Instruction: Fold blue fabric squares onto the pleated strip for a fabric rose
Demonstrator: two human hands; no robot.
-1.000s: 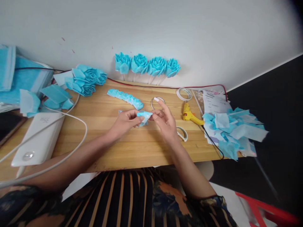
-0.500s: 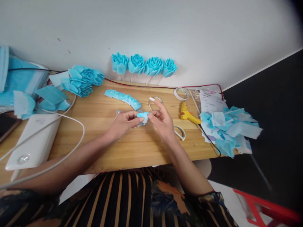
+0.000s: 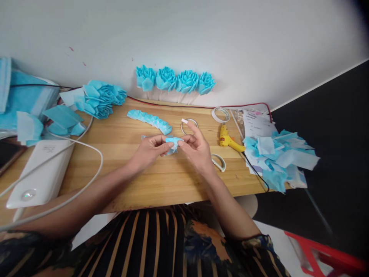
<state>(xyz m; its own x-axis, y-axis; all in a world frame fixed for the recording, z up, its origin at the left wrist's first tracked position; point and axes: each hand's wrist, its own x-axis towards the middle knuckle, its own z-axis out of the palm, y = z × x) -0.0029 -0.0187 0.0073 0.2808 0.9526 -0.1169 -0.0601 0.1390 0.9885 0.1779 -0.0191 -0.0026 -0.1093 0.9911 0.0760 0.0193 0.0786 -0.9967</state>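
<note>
Between my two hands is a small blue fabric petal (image 3: 172, 144), pinched from both sides above the table. My left hand (image 3: 151, 150) grips its left edge between thumb and fingers. My right hand (image 3: 198, 150) pinches the right edge, its index finger raised and wearing a white wrap at the tip. Just beyond my hands lies a row of overlapping folded blue petals (image 3: 150, 120). A ring-shaped roll (image 3: 186, 126) sits behind my right fingers, partly hidden. To the right of that hand are scissors (image 3: 219, 162), of which only a pale handle shows.
Several blue fabric roses (image 3: 166, 79) lean on the wall. More roses (image 3: 100, 98) lie left, near a white power bank (image 3: 42, 173) and its cable. A yellow glue gun (image 3: 229, 140), a tape roll (image 3: 220, 114) and a heap of blue fabric pieces (image 3: 279, 154) are at the right.
My fingers have shifted slightly on the petal, and its upper edge now looks flatter and wider between my thumbs. The things on the table have stayed put.
</note>
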